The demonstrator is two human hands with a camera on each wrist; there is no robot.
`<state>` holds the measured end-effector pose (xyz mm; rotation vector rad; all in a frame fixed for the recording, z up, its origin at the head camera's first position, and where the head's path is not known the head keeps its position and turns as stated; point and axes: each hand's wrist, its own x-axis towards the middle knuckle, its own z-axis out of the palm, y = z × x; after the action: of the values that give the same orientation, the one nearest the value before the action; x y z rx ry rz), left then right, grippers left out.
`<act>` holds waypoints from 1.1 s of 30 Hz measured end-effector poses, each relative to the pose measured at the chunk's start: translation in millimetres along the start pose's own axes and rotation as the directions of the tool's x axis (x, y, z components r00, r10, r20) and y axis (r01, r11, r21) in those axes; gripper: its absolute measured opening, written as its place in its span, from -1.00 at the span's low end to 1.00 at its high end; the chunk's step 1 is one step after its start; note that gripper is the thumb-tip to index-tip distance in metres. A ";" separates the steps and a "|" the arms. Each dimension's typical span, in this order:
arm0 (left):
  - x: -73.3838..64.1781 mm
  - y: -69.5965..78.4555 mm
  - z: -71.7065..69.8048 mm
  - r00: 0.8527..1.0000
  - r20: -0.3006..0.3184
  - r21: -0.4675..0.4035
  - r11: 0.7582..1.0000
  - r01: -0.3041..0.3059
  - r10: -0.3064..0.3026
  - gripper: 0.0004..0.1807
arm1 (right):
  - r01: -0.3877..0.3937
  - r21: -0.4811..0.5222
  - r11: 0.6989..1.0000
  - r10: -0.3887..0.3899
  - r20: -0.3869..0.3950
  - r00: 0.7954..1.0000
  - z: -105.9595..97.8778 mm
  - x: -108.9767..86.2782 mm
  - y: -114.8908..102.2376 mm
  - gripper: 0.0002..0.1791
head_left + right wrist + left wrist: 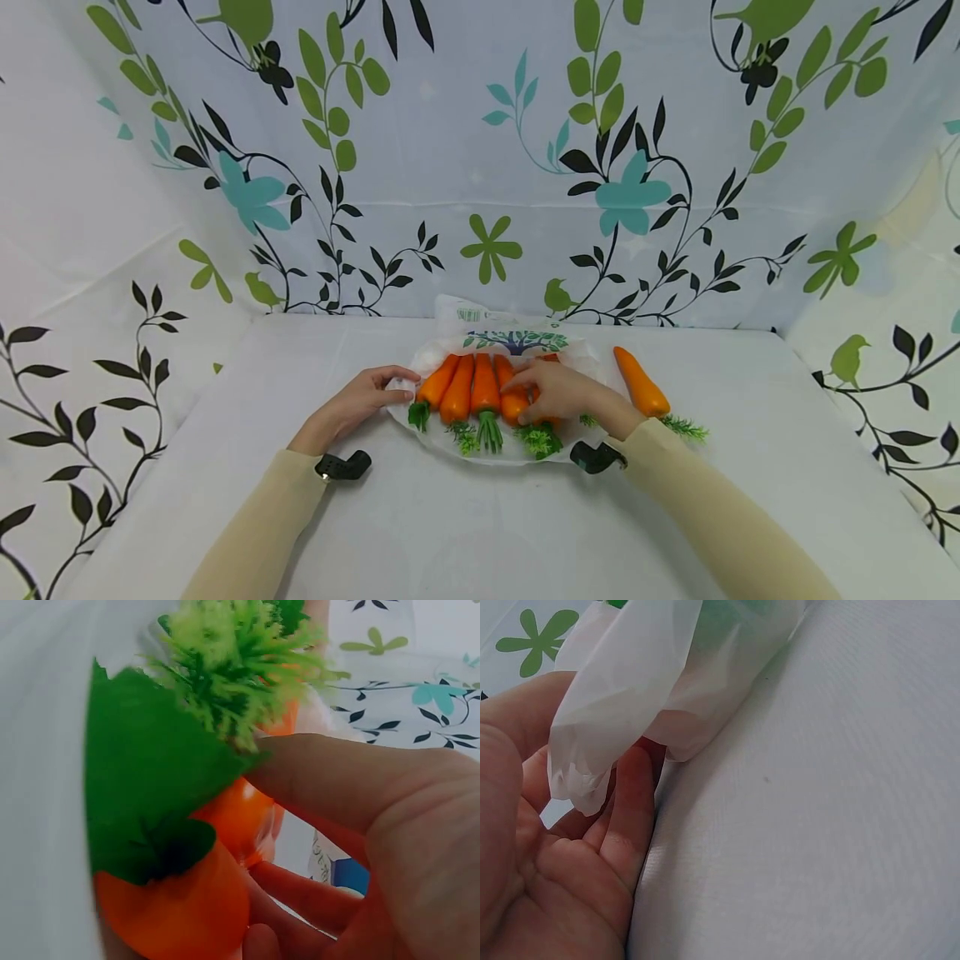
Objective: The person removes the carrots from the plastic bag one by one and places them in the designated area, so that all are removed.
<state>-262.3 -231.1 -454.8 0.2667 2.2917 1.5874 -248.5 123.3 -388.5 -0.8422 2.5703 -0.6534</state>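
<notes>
A person in tan sleeves (720,492) works with 2 hands over a white plastic bag (427,358) laid on a white counter (465,525). The left hand (375,390) pinches the bag's left edge between thumb and fingers. The right hand (562,390) spans the right part of the row, its fingers and thumb closed narrowly around 1 orange carrot (240,817). At least 5 carrots lie side by side on the bag, leafy green tops (489,432) turned toward the person; the row's right end is partly hidden by the right hand. Another, a loose carrot (641,383), rests on the counter just right of the bag. A tree print (517,340) shows on the bag's far side; a leaf-patterned cloth (420,167) hangs behind.
</notes>
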 end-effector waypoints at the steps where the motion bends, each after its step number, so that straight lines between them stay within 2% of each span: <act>1: 0.2 0.4 0.0 1.000 0.001 0.004 1.000 0.001 -0.001 -0.61 | -0.004 0.007 1.000 0.004 0.004 1.000 0.6 0.3 0.3 -0.47; 15: -1.6 2.5 -0.2 0.999 0.024 -0.005 1.000 -0.023 0.023 -0.61 | -0.043 0.076 0.996 0.041 0.025 0.999 5.8 2.5 2.8 -0.46; 24: -1.9 1.1 -0.2 1.000 0.028 0.002 1.000 -0.010 0.010 -0.60 | -0.013 0.087 0.996 0.013 0.002 1.000 11.2 6.5 6.3 -0.54; 33: -2.0 -0.1 -0.8 0.999 0.030 -0.006 0.999 -0.031 0.031 -0.59 | 0.018 0.096 0.995 -0.017 -0.011 1.000 11.5 5.6 5.9 -0.54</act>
<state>-260.8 -232.5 -454.3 0.3241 2.2713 1.5936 -250.2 120.5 -402.1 -0.8322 2.5209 -0.7820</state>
